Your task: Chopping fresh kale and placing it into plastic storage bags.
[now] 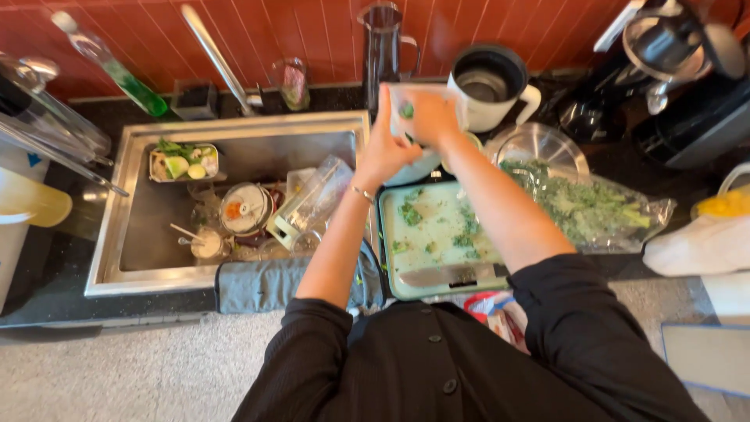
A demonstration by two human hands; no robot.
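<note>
The dark surface [47, 273] has a sink [133, 234]. Above the green cutting board [437, 234], the left hand [384, 152] and right hand [430, 117] both grip a clear cup [402, 98] with greens inside.

The sink [125, 234] lies left of the cutting board [437, 234], with the bagged greens [594, 207] right of it.

Single view from the camera on my head, looking steeply down over my black-sleeved arms at the countertop: steel sink [129, 234] on the left, pale green cutting board [437, 234] centre, at arm's length.
</note>
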